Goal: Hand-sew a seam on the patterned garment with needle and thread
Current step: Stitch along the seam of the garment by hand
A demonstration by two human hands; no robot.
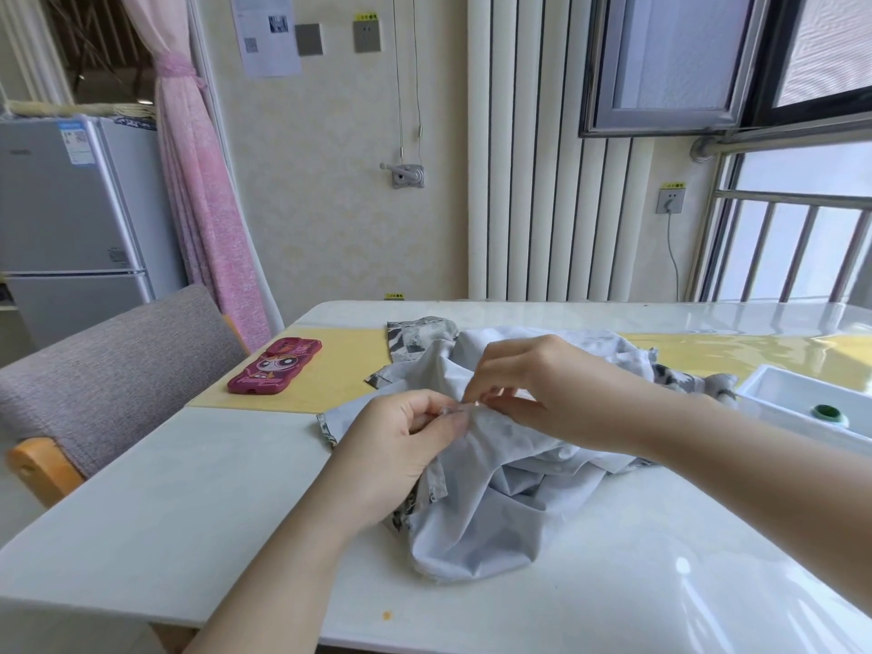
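Pale grey cloth, mostly showing its plain inside, sits heaped on the white table (165, 512) right in front of the person. That's the garment (490, 502). It's pretty crumpled, and you only catch the black-and-grey print where the edges flip over, at the near left hem and up at the far side of the pile. The nearest flap droops toward the table edge.

Both hands meet at one raised fold on top of the heap, a bit left of its middle. The left hand (406, 446) comes in from below, fingers curled, thumb and forefinger pinching that fold, with the rest of the cloth hanging down under the palm. The right hand (533, 384) reaches over from the right, its fingertips pinched onto the same ridge and almost touching the left ones. There's a tiny glint between the two pinches. It's too small for me to say whether it's the needle.

Further back on the left, a pink phone (275, 365) lies on a yellow mat, well apart from the cloth. Off to the right is a white tray (778, 384) with a green spool (828, 413) in it. A grey chair (108, 370) stands at the left side, and behind it are a fridge (71, 219) and a pink curtain (203, 205).
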